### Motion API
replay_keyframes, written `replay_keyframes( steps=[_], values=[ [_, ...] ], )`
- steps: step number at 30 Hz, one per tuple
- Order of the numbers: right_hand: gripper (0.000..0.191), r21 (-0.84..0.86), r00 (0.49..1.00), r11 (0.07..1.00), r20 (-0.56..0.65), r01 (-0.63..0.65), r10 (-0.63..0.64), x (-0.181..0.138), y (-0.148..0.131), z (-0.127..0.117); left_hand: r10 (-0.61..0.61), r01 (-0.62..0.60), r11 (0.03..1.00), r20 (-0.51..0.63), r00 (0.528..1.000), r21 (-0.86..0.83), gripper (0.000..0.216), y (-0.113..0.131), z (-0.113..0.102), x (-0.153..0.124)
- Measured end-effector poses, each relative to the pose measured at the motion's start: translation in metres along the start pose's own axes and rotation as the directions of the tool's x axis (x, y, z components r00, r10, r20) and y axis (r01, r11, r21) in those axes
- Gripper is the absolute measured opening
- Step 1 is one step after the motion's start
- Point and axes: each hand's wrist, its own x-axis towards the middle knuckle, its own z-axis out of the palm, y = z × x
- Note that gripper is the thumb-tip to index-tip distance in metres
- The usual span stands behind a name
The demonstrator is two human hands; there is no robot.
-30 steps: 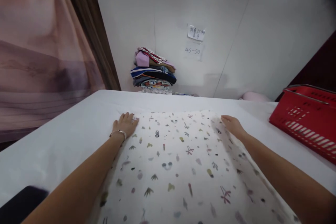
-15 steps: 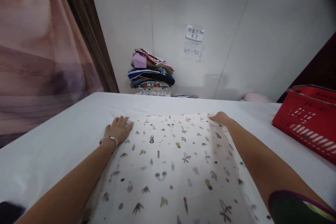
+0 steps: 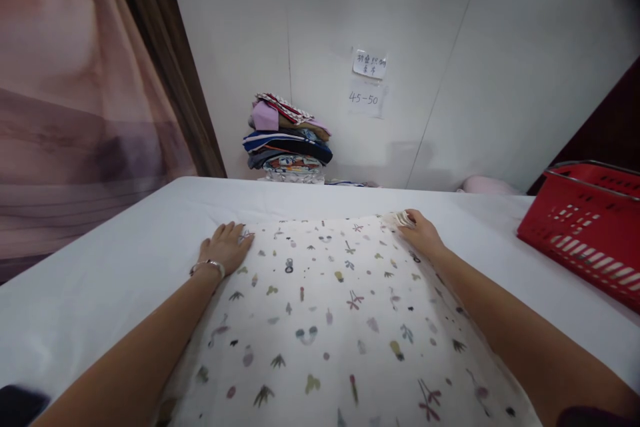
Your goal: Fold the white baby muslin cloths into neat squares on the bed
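Beyond the printed cloth point(image 3: 325, 307), a note point(image 3: 366, 99) reads 45-50.

The white printed cloth point(image 3: 330, 307) lies on the white worktop point(image 3: 125, 247), left hand point(image 3: 225, 250) flat on its far left corner, right hand point(image 3: 421, 235) gripping its far right corner. A red plastic basket point(image 3: 585, 227) sits to the right, and a stack of folded clothes point(image 3: 290, 140) sits behind.

A white panelled wall point(image 3: 450, 47) with two paper notes point(image 3: 369, 80) fills the upper frame, a pinkish curtain point(image 3: 75, 113) hangs left, and the white table point(image 3: 100, 267) spreads below.
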Motion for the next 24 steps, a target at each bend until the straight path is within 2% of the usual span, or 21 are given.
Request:
replay_keyframes(
  steps=[4,9,17,24],
  values=[
    [0.052,0.036,1.000,0.999,-0.017,0.020,-0.019,-0.002,-0.003,-0.001,-0.008,0.008,1.000,0.011,1.000,0.006,0.065,-0.001,0.001,0.001],
    [0.044,0.032,0.999,0.998,-0.025,0.044,-0.044,-0.004,-0.008,-0.003,-0.008,0.008,1.000,0.004,1.000,-0.015,0.064,-0.001,0.001,0.002],
    [0.042,-0.016,0.996,0.997,-0.051,-0.076,0.075,0.007,-0.002,0.001,-0.007,0.007,1.000,-0.002,1.000,-0.010,0.064,-0.001,0.001,0.001],
    [0.036,-0.040,0.996,0.996,-0.034,-0.083,0.081,0.016,0.002,0.000,-0.017,0.017,1.000,0.011,1.000,0.004,0.063,0.002,-0.003,-0.001]
  ],
)
